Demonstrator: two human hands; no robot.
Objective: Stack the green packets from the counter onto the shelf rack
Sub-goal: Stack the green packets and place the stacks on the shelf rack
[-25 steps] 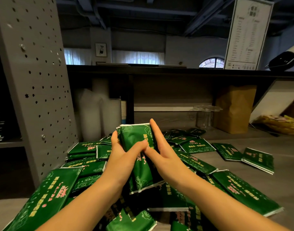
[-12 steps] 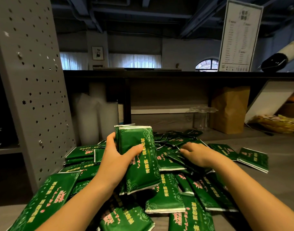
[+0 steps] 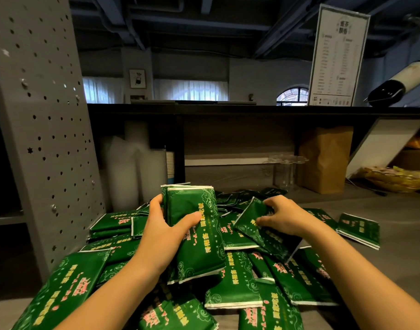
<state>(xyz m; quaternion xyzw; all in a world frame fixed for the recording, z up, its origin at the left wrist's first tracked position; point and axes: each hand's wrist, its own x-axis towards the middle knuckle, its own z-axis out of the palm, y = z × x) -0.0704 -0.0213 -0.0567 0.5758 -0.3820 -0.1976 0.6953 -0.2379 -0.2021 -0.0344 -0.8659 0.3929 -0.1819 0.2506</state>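
Note:
A pile of green packets (image 3: pixel 237 282) with pink and yellow print covers the grey counter (image 3: pixel 399 270) in front of me. My left hand (image 3: pixel 167 231) grips a small upright stack of green packets (image 3: pixel 197 236) above the pile, thumb across the front. My right hand (image 3: pixel 284 216) is closed on one green packet (image 3: pixel 252 222) and tilts its left edge up off the pile. The grey perforated side panel of the shelf rack (image 3: pixel 44 129) stands at the left; its shelves are mostly out of view.
Stacked translucent cups (image 3: pixel 132 167) stand behind the pile. A brown paper bag (image 3: pixel 325 160) and clear glasses (image 3: pixel 285 170) sit at the back right. A lone packet (image 3: pixel 359 231) lies to the right. A dark upper ledge (image 3: pixel 252 109) carries a menu sign (image 3: pixel 337 55).
My right hand left the held stack, reached right into the pile, closed on one packet and lifted its edge. My left hand keeps the stack upright.

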